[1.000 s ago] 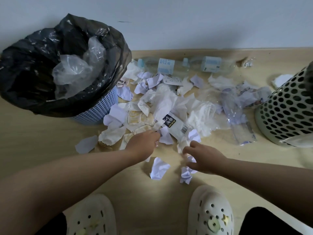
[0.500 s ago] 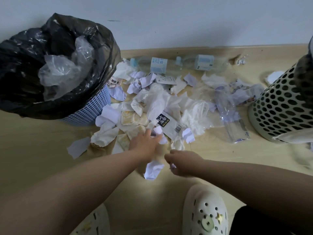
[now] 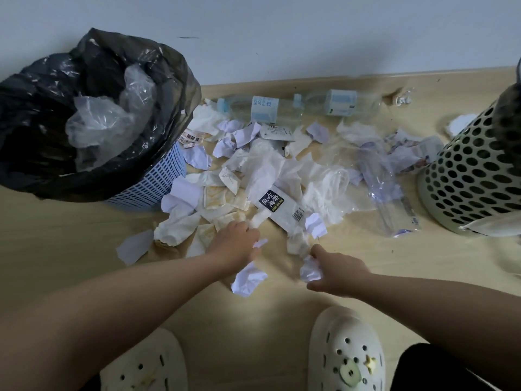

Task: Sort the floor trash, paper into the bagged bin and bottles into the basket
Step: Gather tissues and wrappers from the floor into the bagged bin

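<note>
As right hand [image 3: 339, 273] grips paper [image 3: 310, 270] (crumpled), bottles [image 3: 265, 108]

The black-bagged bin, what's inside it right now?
Crumpled clear plastic fills the mouth of the bagged bin. Whatever lies beneath is hidden by that plastic and the folds of the black liner.

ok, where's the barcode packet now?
Head view: the barcode packet lies flat, centre frame, just beyond the left hand, between bagged bin and basket.
</note>
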`<state>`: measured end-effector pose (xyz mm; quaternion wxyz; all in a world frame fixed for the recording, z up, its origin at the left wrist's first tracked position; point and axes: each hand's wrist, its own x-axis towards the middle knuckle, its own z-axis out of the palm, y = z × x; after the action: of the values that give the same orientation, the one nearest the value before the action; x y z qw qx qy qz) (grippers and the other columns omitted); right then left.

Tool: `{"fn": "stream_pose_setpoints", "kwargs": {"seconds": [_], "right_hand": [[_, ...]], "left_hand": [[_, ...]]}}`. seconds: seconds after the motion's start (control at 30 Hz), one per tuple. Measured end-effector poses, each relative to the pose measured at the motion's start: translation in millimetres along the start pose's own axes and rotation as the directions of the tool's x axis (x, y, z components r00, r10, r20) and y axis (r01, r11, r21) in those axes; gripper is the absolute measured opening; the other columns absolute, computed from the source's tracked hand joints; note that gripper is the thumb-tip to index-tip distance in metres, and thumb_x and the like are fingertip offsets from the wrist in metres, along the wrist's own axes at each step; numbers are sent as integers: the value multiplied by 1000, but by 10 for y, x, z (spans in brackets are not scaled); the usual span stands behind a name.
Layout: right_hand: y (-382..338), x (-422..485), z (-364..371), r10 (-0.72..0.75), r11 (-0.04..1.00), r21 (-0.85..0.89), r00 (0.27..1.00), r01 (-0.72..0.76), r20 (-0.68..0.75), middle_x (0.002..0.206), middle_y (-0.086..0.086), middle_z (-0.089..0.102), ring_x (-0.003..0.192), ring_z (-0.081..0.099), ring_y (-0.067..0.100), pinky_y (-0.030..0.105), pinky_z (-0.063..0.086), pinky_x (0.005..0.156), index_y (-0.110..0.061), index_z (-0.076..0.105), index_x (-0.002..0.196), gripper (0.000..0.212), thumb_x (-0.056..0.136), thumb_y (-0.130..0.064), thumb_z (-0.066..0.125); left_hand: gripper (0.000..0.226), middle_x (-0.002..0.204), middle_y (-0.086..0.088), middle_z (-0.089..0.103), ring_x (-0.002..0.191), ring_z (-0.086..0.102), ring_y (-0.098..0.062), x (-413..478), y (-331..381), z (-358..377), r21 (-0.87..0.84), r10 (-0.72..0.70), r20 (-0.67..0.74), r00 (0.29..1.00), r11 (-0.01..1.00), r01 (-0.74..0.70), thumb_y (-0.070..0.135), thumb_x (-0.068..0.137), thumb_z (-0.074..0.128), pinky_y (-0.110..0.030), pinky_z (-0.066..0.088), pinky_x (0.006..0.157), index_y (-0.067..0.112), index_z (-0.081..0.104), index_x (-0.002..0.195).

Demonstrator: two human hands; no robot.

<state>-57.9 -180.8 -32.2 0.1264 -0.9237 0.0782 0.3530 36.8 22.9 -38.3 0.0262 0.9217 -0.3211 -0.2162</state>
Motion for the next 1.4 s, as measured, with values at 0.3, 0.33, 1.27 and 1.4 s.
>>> {"fn": "stream_pose_setpoints", "kwargs": {"seconds": [0.3, 0.33, 1.27, 1.4], "right_hand": [[-390, 232, -218, -76, 992, 101, 996, 80, -40, 82, -2, 55, 80, 49, 19, 27, 34, 64, -25, 32, 64, 36, 87, -43, 51], [-466, 255, -323, -76, 978, 186, 993, 91, -85, 71, -4, 50, 71, 48, 17, 27, 33, 59, -24, 33, 62, 38, 87, -45, 53], [-3162, 28, -2426, -349, -187, 981, 937, -56, -13, 126, 4, 49, 121, 51, 27, 33, 44, 95, -6, 45, 130, 53, 94, -45, 46], [-3015, 57, -2529, -378, -115, 993, 924, 16, -59, 145, 20, 30, 128, 37, 40, 45, 35, 104, -9, 25, 146, 63, 97, -46, 38]], "left_hand": [[39, 67, 5, 38, 76, 43, -26, -50, -110, -438, -495, -86, -91, 992, 868, 30, -4, 81, 41, -27, 28, 59, 23, 25, 59], [38, 67, 4, 43, 78, 49, -29, -70, -136, -530, -545, -117, -111, 987, 837, 38, -6, 80, 41, -29, 31, 61, 23, 27, 58], [23, 99, -2, 49, 94, 47, -22, -692, -1773, -2258, -994, -840, -103, 533, 99, -36, 38, 93, 41, -31, 38, 72, 19, 52, 101], [22, 71, 15, 51, 65, 46, -1, -753, -1776, -2311, -990, -805, -136, 578, 85, -114, 36, 94, 38, -25, 29, 63, 28, 48, 76]]}}
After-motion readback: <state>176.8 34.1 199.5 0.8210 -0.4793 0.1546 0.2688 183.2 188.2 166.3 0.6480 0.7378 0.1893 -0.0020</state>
